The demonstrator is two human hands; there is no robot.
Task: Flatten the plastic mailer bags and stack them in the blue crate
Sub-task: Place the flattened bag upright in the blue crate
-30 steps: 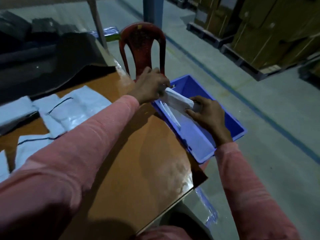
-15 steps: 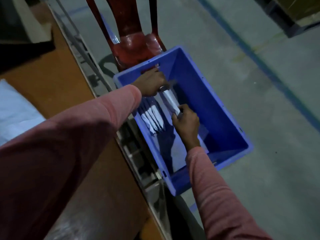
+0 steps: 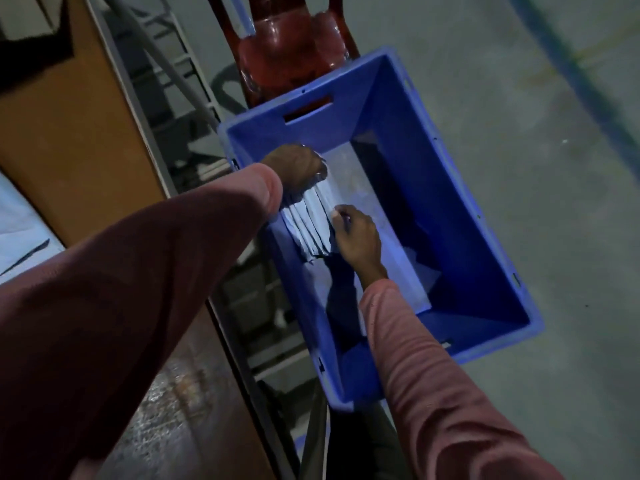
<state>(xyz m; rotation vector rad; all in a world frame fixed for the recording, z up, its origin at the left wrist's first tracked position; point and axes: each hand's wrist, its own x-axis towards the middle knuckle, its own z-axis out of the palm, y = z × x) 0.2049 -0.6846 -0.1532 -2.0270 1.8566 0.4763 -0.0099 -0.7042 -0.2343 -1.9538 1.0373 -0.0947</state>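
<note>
Surface: a brown wooden table (image 3: pixel 69 133) is being shown along the left, with its grey metal frame (image 3: pixel 180 81) being exposed under the edge. Loose white bags (image 3: pixel 17 223) are being carried on its far-left part.
Room: a grey concrete floor (image 3: pixel 519 202) is being crossed by a blue line (image 3: pixel 581 81) at the far right, and everything is being lit dimly.
Chair: a red chair (image 3: pixel 287 53) is being shown just beyond the crate's far end.
Crate: the blue crate (image 3: pixel 433 188) is being shown just right of the table, lower than the tabletop. A pale flat sheet (image 3: pixel 363 188) is being carried on its bottom.
Bags: the mailer bags (image 3: pixel 308 223) are being held on edge in a row against the crate's left wall.
Left hand: the left hand (image 3: pixel 294 168) is being curled over the row's far end, fingers clamped on the bags.
Right hand: the right hand (image 3: pixel 356 233) is being set against the row's right side at its near end, fingers curled on the outermost bag.
Relation: the row is being bracketed between both hands, which are being held apart.
</note>
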